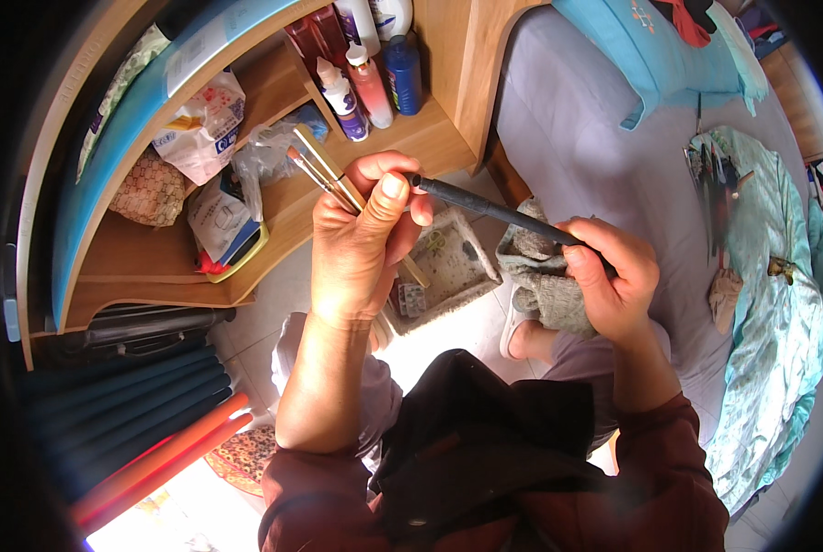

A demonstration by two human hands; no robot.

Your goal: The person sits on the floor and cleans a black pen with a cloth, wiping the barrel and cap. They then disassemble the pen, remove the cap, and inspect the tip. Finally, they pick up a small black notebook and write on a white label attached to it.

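Note:
Between the thumb and palm of my left hand (pixel 356 241) are a small brush (pixel 320 176) with reddish-brown bristles and a slim pale-gold stick (pixel 332 165). A pale handle end pokes out below that hand. My right hand (pixel 615 283) grips one end of a thin black rod (pixel 497 210), which slants up toward the left. Its far end reaches the thumb and fingertips of my left hand; whether they pinch it is unclear. Beneath the hands, a worn shallow box (pixel 456 269) on the floor contains yellow-green scissors (pixel 436 241) and a blister pack (pixel 411 300).
A wooden shelf unit (pixel 446 131) at the upper left holds several bottles (pixel 370 86) and plastic bags (pixel 208 124). To the right is a bed with a grey sheet (pixel 570 124) and a turquoise patterned cloth (pixel 770 310). Grey-green fabric (pixel 553 297) hangs near my leg. Orange tubes (pixel 170 455) lie lower left.

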